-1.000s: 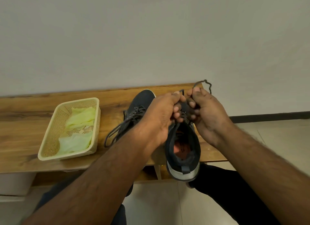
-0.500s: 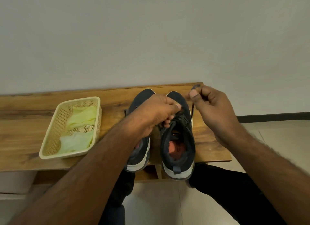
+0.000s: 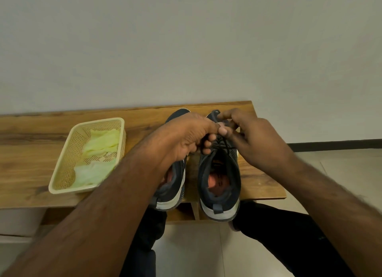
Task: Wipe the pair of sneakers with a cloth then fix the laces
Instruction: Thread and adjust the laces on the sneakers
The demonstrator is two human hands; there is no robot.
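Your left hand is curled over the tongue area of the right shoe, and its fingers seem to pinch the dark lace; your right hand meets it from the other side, with thumb and first fingers closed on the same lace near the top eyelets. Both shoes stand side by side on the wooden bench, toes to the wall and heels a little over the front edge. The left shoe is mostly hidden under your forearm, so I cannot tell if its lace is already tied. The green cloth lies in the yellow basket, well apart from the shoes, so I judge that the wiping part is finished and you are now in the lace part. On the right shoe the lace is crossed through the eyelets, but a finished bow is not visible under your fingers. What remains, as I judge it, is to complete this knot and check the other shoe
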